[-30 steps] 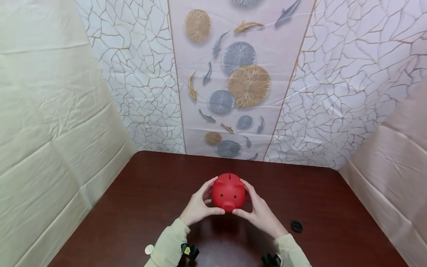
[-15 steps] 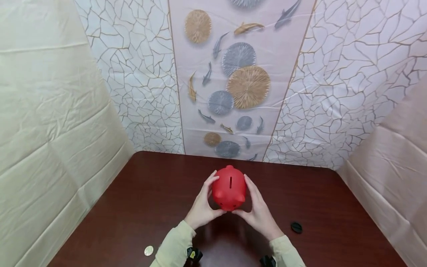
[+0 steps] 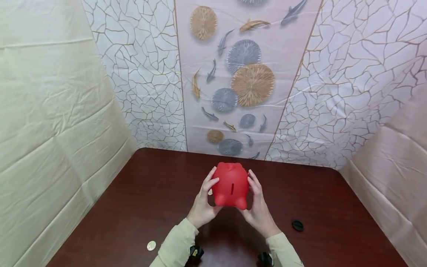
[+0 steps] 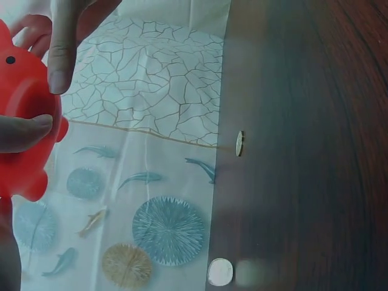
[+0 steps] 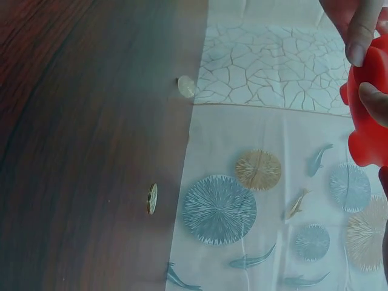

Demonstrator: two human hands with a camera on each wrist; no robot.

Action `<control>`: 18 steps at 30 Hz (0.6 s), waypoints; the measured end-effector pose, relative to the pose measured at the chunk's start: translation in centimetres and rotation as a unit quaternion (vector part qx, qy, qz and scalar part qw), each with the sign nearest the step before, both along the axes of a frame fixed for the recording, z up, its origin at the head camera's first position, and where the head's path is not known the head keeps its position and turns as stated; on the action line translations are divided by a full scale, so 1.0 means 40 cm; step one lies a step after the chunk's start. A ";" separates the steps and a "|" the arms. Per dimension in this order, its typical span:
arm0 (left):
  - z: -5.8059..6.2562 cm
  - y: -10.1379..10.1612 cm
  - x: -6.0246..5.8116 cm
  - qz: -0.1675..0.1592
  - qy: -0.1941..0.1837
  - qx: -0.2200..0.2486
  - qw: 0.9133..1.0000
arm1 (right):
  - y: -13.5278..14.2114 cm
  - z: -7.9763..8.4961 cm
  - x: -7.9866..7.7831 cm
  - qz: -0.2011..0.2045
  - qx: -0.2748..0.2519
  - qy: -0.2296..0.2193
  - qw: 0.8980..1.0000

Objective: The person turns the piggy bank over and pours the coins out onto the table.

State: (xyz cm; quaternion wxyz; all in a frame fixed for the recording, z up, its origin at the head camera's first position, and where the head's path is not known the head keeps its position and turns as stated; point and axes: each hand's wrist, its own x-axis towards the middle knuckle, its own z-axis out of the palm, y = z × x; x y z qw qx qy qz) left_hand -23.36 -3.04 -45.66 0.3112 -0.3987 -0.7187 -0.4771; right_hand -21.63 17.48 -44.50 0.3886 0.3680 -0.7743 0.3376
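Left hand (image 3: 201,212) and right hand (image 3: 260,213) grip red piggy bank (image 3: 230,174) between them, above counter (image 3: 160,185). Bank tipped further nose-down than moments ago: slot (image 3: 232,189) now turned toward person, face hidden from head view. Coin (image 3: 210,192) newly visible past left hand.

"What is seen at the back?"
"A white cloth (image 3: 146,66) is hung behind the table (image 3: 160,185), and its outer parts are covered with thin brownish crackle lines."
"And in the middle?"
"A pale pink panel (image 3: 183,22) is edged with narrow brown stripes and decorated with fish (image 3: 255,25) and fringed discs (image 3: 252,85) in gold and blue-grey."
"How are the sides closed?"
"By a cream sheet (image 3: 50,111) on the left and a pinkish-beige sheet (image 3: 393,159) on the right; both are creased."
"And the table?"
"It is finished in dark red-brown, its far corners are rounded, and a pale sheen (image 3: 221,250) is reflected near its front."
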 end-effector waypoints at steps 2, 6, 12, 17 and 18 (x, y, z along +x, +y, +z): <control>-0.003 0.000 0.000 0.003 -0.006 -0.003 1.000 | 0.003 -0.002 0.001 -0.001 0.005 -0.010 1.000; -0.011 -0.004 -0.002 -0.007 -0.035 -0.003 0.999 | 0.012 -0.010 0.002 0.005 0.007 -0.051 0.999; -0.024 -0.014 -0.011 -0.015 -0.074 -0.001 0.997 | 0.028 -0.014 0.005 -0.033 0.015 -0.112 0.993; -0.022 -0.012 -0.010 0.014 -0.165 0.022 0.986 | 0.027 -0.004 0.007 -0.087 0.006 -0.195 0.977; -0.021 -0.009 -0.009 0.022 -0.186 0.029 0.982 | 0.025 -0.003 0.007 -0.094 -0.001 -0.224 0.970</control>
